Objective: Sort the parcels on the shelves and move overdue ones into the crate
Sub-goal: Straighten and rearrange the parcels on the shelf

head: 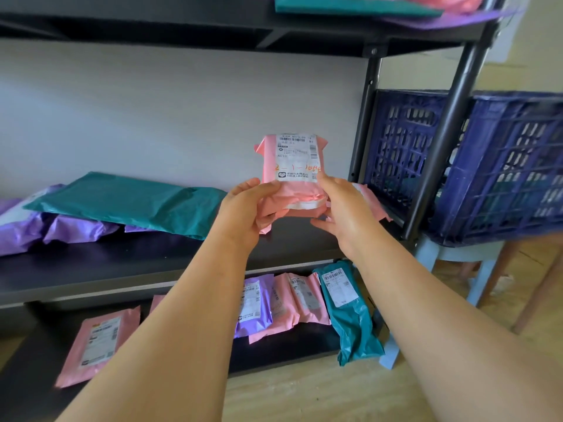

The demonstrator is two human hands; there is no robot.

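Holding 1 pink parcel [292, 166] upright in front of me, label side facing me, above the right end of the middle shelf [152, 263] and clear of it. The left hand [246, 208] grips its lower left part, thumb on the front. The right hand [341, 214] holds the lower right edge, thumb beside the label, and the fingers [319, 223] reach under the bottom fold. The label has a barcode and orange handwriting; I can't read it reliably.

A teal parcel [128, 202] lies flat at the left of the same shelf, on top of purple parcels [61, 226]. Another pink parcel [373, 205] lies at the right edge, mostly hidden behind my right hand. The lower shelf [274, 357] carries 5 parcels, label up. The blue crate [502, 178] sits on a pale blue stool [457, 252] just right of the shelf post, well apart from the parcel I'm holding.
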